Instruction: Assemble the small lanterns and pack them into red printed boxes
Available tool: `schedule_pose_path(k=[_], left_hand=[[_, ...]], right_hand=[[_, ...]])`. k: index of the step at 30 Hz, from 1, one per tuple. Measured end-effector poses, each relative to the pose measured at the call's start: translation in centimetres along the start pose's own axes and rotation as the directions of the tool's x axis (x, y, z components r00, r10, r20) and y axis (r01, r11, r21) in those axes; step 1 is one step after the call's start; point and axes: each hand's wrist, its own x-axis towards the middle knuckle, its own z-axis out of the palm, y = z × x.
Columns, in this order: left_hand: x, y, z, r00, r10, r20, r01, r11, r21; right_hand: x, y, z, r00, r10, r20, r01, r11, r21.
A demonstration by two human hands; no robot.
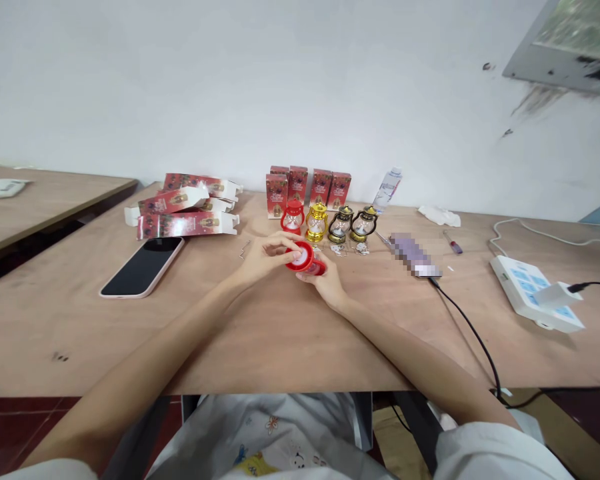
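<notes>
A: ok so where's the red lantern (309, 263) at?

B: right between the two hands, tipped so its base and the white disc (303, 254) on it face back toward the person. Roughly midway between the counter's (285, 347) left and right edges, well in from the front edge. Can't tell if it's touching the counter.

A: and the hands?

B: left hand (266, 257) comes at the base from the left, fingers bent, a tip on the white disc. Can't tell if it's really pinching or just resting there. Right hand (330, 283) is curled around the lantern's body from the other side, so that one's got a proper grip.

A: what's that behind it?

B: four more lanterns standing in a row: a red one (293, 217), a gold one (317, 223) and two dark ones (341, 225). Upright red boxes (330, 190) are behind those, by the back edge. Opened boxes (185, 224) are heaped near the back left corner, with a phone (143, 268) just in front. Power strip's (523, 283) over toward the right edge.
</notes>
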Motion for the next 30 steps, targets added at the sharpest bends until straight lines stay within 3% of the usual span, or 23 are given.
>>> schedule_pose_path(k=[8,30], left_hand=[[0.08,-0.41,-0.11,0.999,-0.018,-0.037,0.017,0.999,-0.036],[-0.03,-0.19,-0.3,0.999,0.009,0.034,-0.008,0.999,-0.046]], right_hand=[[-0.06,0.3,-0.14,0.999,-0.02,0.031,0.022,0.998,-0.056],[0.11,0.57,-0.25,0.998,-0.057,0.042,0.06,0.995,-0.081]])
